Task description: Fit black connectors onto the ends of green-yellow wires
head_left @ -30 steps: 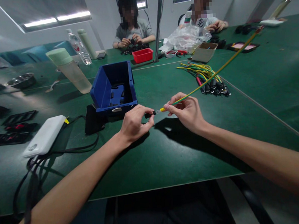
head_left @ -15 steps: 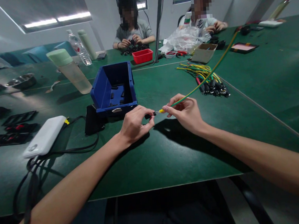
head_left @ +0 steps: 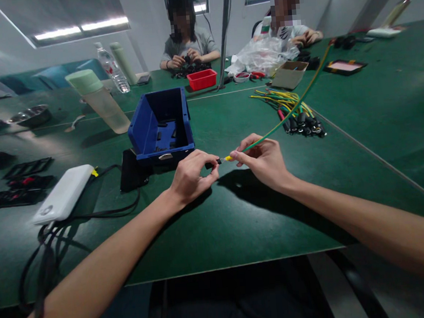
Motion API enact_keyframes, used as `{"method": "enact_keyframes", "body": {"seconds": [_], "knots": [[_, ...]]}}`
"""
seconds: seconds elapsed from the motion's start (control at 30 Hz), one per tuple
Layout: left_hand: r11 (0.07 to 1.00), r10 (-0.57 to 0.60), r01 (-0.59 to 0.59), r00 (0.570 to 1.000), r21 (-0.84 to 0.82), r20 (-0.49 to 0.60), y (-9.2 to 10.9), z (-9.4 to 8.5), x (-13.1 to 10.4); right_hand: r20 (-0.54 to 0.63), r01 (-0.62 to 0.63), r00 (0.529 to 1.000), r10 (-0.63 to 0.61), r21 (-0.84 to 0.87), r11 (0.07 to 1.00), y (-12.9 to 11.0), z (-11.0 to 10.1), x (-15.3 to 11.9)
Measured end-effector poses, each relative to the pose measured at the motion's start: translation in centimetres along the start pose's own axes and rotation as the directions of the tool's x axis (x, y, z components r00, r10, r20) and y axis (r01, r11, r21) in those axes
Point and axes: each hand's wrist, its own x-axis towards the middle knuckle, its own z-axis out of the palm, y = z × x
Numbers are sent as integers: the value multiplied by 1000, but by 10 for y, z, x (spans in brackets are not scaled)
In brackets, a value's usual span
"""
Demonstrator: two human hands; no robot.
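Over the green table (head_left: 203, 238), my left hand (head_left: 193, 176) pinches a small black piece (head_left: 213, 164) between thumb and fingertips. My right hand (head_left: 261, 159) grips a green-yellow wire (head_left: 279, 124) close to its yellow end. A small clear or metal tip lies between that end and the black piece, too small to tell if they touch. The wire's long part rises to the upper right. Behind my left hand stands a blue bin (head_left: 164, 155) with several small black pieces inside. Beyond my right hand lies a bundle of similar wires (head_left: 292, 111) with black ends.
A black phone (head_left: 130, 171) sits by the bin, with a white power bank (head_left: 64, 194) and black cables to its left. Bottles stand further back. A red tray (head_left: 202, 80), a plastic bag (head_left: 262, 56) and a cardboard box (head_left: 289, 76) are near two people across the table.
The far end of the wire has swung slightly to the left. Both of my hands keep nearly the same place and grip.
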Motion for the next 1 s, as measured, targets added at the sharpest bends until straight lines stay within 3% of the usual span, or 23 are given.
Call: {"method": "enact_keyframes", "body": {"seconds": [0.4,0.6,0.73,0.87,1.0], "knots": [[999,-27,27,1000,-43,1,2,0,-2,1,-18,1000,18,40,999,-3,2,0],[969,-207,203,978,-140,-12,7,3,-3,-3,-23,1000,24,61,998,-3,2,0],[867,-403,387,915,-314,16,14,6,-2,-12,-23,1000,24,45,999,-4,1,0],[656,-584,547,804,-520,110,20,9,1,-10,-30,999,31,70,997,-5,0,3],[447,-655,594,727,-668,208,20,9,5,-6,-50,999,51,91,995,-2,-1,5]]}}
